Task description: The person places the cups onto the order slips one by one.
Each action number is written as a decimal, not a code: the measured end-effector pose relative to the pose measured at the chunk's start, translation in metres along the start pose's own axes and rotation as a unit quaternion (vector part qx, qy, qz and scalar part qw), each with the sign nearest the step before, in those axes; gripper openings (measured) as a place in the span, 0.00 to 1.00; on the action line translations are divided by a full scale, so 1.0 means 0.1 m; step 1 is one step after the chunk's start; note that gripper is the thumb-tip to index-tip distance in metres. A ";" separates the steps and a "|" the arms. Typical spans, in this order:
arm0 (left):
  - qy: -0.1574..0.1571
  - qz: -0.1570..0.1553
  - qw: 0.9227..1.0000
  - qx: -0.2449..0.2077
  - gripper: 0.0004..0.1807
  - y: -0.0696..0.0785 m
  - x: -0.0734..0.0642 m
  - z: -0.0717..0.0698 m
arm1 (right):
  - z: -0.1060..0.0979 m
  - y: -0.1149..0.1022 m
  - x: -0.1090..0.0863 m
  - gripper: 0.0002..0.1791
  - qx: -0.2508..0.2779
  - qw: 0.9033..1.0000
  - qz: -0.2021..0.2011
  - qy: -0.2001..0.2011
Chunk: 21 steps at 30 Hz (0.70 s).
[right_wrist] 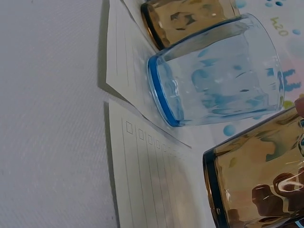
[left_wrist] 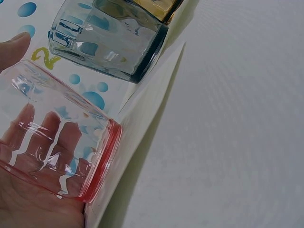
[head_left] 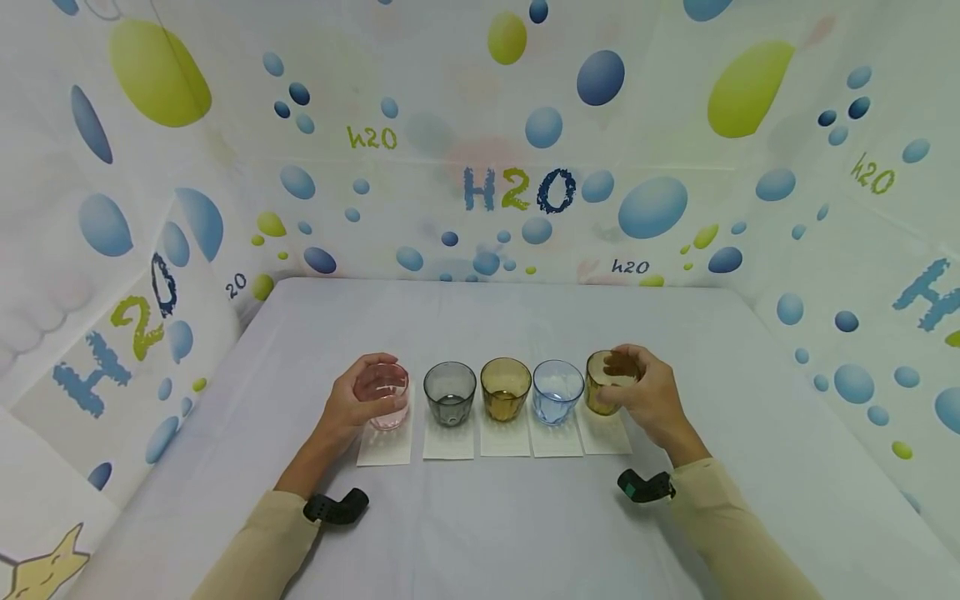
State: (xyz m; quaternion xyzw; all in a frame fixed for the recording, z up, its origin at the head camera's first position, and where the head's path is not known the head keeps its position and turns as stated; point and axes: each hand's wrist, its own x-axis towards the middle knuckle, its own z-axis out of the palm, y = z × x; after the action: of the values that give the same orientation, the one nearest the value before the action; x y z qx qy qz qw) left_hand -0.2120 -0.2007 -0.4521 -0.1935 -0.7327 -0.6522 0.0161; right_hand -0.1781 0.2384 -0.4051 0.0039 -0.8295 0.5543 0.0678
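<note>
At the left end of a row of tumblers, my left hand (head_left: 358,395) curls round a clear pink glass (left_wrist: 57,137). Its fingers show through the far wall in the left wrist view. My right hand (head_left: 654,398) grips an amber glass (right_wrist: 256,175) at the row's right end, fingers visible through it. The pink glass's red base touches or nearly touches its paper slip (head_left: 385,450). Between the hands stand a grey glass (head_left: 450,392), another amber glass (head_left: 506,387) and a light blue glass (head_left: 558,392), all upright.
Under each glass lies a paper slip; the right one (right_wrist: 142,171) has printed lines and small boxes. A white cloth (head_left: 480,525) covers the table. Behind and at the sides hangs a sheet (head_left: 420,217) printed with blue and green drops. Each wrist wears a black camera (head_left: 337,507).
</note>
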 end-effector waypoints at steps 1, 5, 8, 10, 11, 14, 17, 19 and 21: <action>0.000 0.000 1.000 0.000 0.32 0.00 0.00 0.00 | 0.00 0.01 0.00 0.35 -0.002 1.000 0.000 -0.001; 0.000 -0.001 1.000 0.001 0.32 0.00 0.00 0.00 | 0.00 0.04 0.00 0.36 0.005 1.000 0.001 -0.010; 0.001 -0.002 1.000 0.000 0.32 0.00 0.00 0.00 | -0.01 0.05 -0.01 0.36 0.010 1.000 0.005 -0.013; 0.001 -0.002 1.000 -0.001 0.32 0.00 -0.01 0.00 | 0.00 0.05 -0.02 0.36 0.007 1.000 0.004 -0.009; 0.001 -0.002 1.000 -0.001 0.32 0.00 -0.01 0.00 | 0.01 0.06 -0.02 0.35 0.005 1.000 0.001 -0.008; 0.001 -0.003 1.000 -0.001 0.33 0.00 -0.01 0.00 | 0.02 0.08 -0.03 0.35 -0.001 1.000 -0.007 -0.009; 0.002 -0.003 1.000 -0.003 0.33 0.00 -0.01 0.01 | 0.03 0.09 -0.03 0.35 0.003 1.000 -0.011 -0.009; 0.002 -0.003 1.000 -0.003 0.33 0.00 -0.01 0.01 | 0.03 0.10 -0.03 0.35 0.009 1.000 -0.009 -0.013; 0.002 -0.003 1.000 -0.003 0.32 0.01 0.00 0.01 | 0.03 0.10 -0.03 0.35 0.018 1.000 -0.006 -0.013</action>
State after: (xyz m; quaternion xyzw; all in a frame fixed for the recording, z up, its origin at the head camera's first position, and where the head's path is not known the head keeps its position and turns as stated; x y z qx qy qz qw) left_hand -0.2116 -0.1999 -0.4517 -0.1902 -0.7315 -0.6546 0.0155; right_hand -0.1762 0.2397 -0.4161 0.0172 -0.8205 0.5683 0.0597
